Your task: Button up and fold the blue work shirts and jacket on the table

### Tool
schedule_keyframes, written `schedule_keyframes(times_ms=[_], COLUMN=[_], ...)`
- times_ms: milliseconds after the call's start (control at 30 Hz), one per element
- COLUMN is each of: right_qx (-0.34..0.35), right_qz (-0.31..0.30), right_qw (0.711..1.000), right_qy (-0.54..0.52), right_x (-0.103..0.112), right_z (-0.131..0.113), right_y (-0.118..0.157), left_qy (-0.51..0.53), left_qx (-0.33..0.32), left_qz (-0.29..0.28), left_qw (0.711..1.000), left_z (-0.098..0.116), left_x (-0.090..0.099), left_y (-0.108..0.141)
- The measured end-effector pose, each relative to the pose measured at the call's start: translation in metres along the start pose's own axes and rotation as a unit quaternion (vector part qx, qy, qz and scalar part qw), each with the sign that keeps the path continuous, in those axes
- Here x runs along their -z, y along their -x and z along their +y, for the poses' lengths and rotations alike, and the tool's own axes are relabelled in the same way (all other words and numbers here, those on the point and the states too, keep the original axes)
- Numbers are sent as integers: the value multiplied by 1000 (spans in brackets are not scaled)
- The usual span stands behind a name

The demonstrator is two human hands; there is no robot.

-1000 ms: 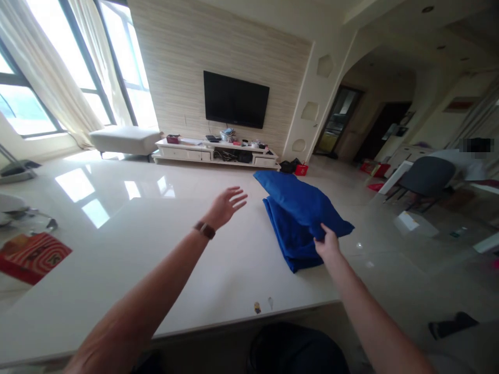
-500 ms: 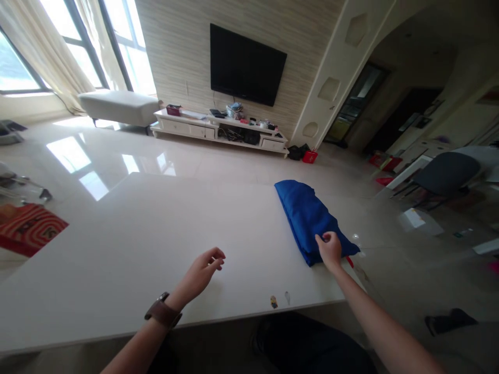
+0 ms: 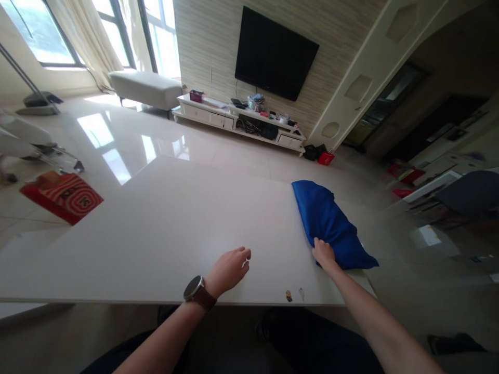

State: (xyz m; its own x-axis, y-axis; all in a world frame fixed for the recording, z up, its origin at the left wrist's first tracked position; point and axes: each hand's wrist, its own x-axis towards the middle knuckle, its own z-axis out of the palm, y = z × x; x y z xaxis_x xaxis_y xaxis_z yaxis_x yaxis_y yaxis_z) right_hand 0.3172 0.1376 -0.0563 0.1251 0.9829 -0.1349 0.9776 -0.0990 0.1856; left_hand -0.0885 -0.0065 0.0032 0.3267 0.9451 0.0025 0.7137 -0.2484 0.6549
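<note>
A blue folded cloth (image 3: 325,221) lies on the right end of the white table (image 3: 187,228), its pointed corner reaching past the table's right side. My right hand (image 3: 323,252) is closed on the cloth's near left edge, fingers gripping the fabric. Over the table to the left of the cloth, my left hand (image 3: 230,267) is empty, loosely curled with a gap between thumb and fingers. A watch with a brown strap (image 3: 198,291) is on my left wrist. What exactly the cloth is cannot be made out.
Two small stickers, one a yellow figure (image 3: 289,295), are at the table's near edge. A red patterned bag (image 3: 64,197) stands beyond the left side. Across the floor are a low TV cabinet (image 3: 206,117), a bench (image 3: 146,88) and, at right, a dark chair (image 3: 470,192).
My right hand has moved from above the cloth to its near left edge and closed on it. My left hand has shifted slightly right. The view has turned left.
</note>
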Motion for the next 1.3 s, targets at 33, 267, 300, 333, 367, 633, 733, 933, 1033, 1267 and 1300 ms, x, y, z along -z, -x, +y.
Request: schedule_keyframes(times_ms=[33,267,300,333,367,633,733,933,1033,1267,1300], right_qx=[12,100,108,116,123,194,39,6,14,62,69], right_qz=[-3,-15,-17,-18,-21,-3,-38,-92,-101,-108,-109], right_qw=[1000,994,993,992,991,977,995,989,988,988,988], right_qy=[10,43,44,44,42,-91,-82,-113,-112,-87,-82], right_x=[2,-3,-4,-5,-4,49,35,-58,-66,-23,-16], right_z=[-7,-88,-103,-118,-133,-129,-74,-29,-45,-127,-143], right_y=[8,102,121,139,157,188,155,112,99,66,63], left_qy=[-7,-30,-32,-35,-38,-75,-80,-63,-60,-59,-59], left_qx=[-3,-26,-28,-30,-28,-14,-9,-2,-5,-19,-18], left_qz=[0,14,13,11,7,-46,-46,-36,-30,-3,5], left_qw=[1000,999,999,999,999,996,996,997,998,998,998], left_z=[1,12,13,13,13,4,3,7,8,4,3], left_x=[2,4,2,1,-1,-10,-6,8,15,27,29], left_y=[1,0,0,0,0,3,4,10,13,16,16])
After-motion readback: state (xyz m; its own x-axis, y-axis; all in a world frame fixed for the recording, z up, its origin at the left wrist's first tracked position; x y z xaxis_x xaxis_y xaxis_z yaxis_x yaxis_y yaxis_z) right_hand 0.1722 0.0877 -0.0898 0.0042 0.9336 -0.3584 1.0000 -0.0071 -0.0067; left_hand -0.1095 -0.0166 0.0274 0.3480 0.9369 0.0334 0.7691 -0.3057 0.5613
